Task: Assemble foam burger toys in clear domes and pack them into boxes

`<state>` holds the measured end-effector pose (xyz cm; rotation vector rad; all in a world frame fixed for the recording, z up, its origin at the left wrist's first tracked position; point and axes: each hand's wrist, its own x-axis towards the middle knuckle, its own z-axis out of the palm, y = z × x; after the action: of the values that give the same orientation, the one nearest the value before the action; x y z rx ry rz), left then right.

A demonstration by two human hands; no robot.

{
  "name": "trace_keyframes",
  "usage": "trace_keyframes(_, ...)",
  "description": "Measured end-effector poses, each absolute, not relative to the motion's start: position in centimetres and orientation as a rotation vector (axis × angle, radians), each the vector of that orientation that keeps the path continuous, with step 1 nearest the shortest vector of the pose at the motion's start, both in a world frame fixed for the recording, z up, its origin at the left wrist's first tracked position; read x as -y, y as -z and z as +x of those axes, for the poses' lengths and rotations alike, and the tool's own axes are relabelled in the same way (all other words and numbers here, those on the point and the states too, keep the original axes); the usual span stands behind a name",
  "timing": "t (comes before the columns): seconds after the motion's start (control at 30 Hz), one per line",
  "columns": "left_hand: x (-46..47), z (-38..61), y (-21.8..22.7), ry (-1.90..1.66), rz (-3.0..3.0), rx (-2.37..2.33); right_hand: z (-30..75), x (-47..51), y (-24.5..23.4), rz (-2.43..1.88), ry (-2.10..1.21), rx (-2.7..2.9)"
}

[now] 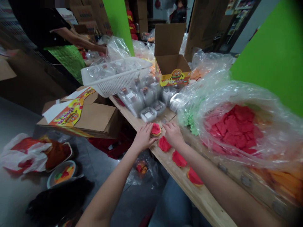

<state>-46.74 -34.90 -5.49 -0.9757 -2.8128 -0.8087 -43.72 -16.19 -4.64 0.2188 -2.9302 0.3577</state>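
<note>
On my head-camera feed I count two hands at the table, and I read both as open, palms down, with nothing gripped. The left hand has its fingers spread, and its fingertips sit just beside the first of four red dough pieces, which lie in a single row along the long edge of the table nearest the wearer. The right hand is curved over the table just past that same first piece, its fingertips almost at it; I can't tell whether they touch. That first piece sits on a tan round base, and the fourth shows a tan rim too; the two between look plain red from here. On the far side of the row, a clear plastic bag holds a heap of red dough, with a smaller mass of green dough at its near end. Farther along the table I make out at least five small clear trays, one white plastic basket and one open cardboard box printed with a burger. A second printed box sits off the table's left edge. Beyond them, one co-worker in a green apron works with both arms stretched out.
</note>
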Motion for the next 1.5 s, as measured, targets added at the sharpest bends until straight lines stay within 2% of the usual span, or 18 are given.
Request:
trace_keyframes(0.17, 34.6, -46.8, 5.7, 0.506, -1.033, 2.872, -43.4, 16.5, 5.4, 0.279, -0.202, 3.040)
trace_keyframes(0.4, 35.0, -46.6, 6.0, 0.190, -1.182, 2.801, -43.5, 16.4, 5.3, 0.294, -0.224, 3.051)
trace_keyframes(0.57, 34.9, -47.0, 6.4, 0.217, -1.085, 2.831, -43.7, 15.9, 4.9, 0.341, -0.186, 3.033)
trace_keyframes(0.8, 35.5, -47.7, 6.3, 0.443, -1.159, 2.758, -42.6, 15.5, 4.1, 0.365, -0.193, 2.935)
trace_keyframes(0.97, 35.4, -47.5, 6.4, 0.356, -1.182, 2.744, -41.0, 15.4, 4.4, 0.418, -0.201, 2.991)
trace_keyframes(1.17, 35.2, -47.6, 6.0, 0.487, -1.114, 2.666, -38.5, 14.4, 1.9, 0.229, -0.446, 2.849)
trace_keyframes(1.37, 33.6, -46.3, 3.8, 0.592, -1.308, 2.601, -25.5, 8.8, -2.1, 0.211, -0.791, 2.608)
trace_keyframes(1.5, 30.5, -42.4, 2.4, 1.068, -1.004, 2.551, -14.4, 5.5, -0.7, -0.532, -1.166, 2.462)
